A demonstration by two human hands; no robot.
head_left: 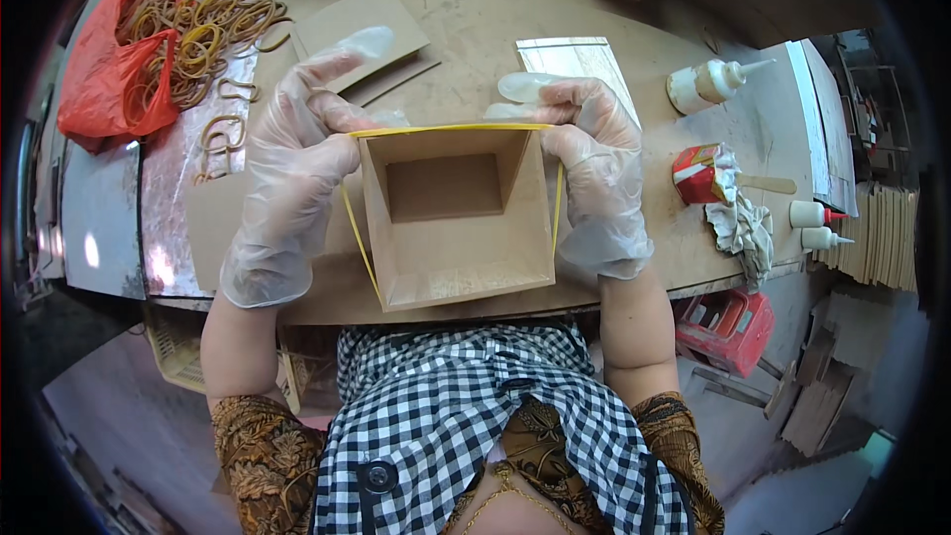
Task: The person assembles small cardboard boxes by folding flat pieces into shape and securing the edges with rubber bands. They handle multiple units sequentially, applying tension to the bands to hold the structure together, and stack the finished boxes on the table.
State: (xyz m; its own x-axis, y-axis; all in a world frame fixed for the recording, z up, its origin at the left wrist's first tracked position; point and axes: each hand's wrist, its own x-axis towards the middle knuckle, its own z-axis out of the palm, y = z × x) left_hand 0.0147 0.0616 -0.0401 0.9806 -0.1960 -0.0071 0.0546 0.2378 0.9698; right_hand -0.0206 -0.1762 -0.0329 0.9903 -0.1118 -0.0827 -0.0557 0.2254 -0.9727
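Note:
In front of me on the worktable stands a light brown board box [466, 248], its hollow inside facing me. A yellow rubber band [452, 128] runs along the box's far rim and down past both sides. My left hand [302, 144], in a clear plastic glove, pinches the band at the far left corner. At the far right corner my right hand [589, 149], gloved likewise, grips the band too. Both thumbs lie close to the box's corners. The loose fingertips of the gloves stick out beyond my fingers.
A red plastic bag [124, 69] spills many rubber bands [213, 25] at the far left. Flat boards [362, 30] lie behind my left hand. To the right are a white glue bottle [703, 86], a red tin [696, 174], a crumpled rag [743, 236] and two small bottles [814, 215].

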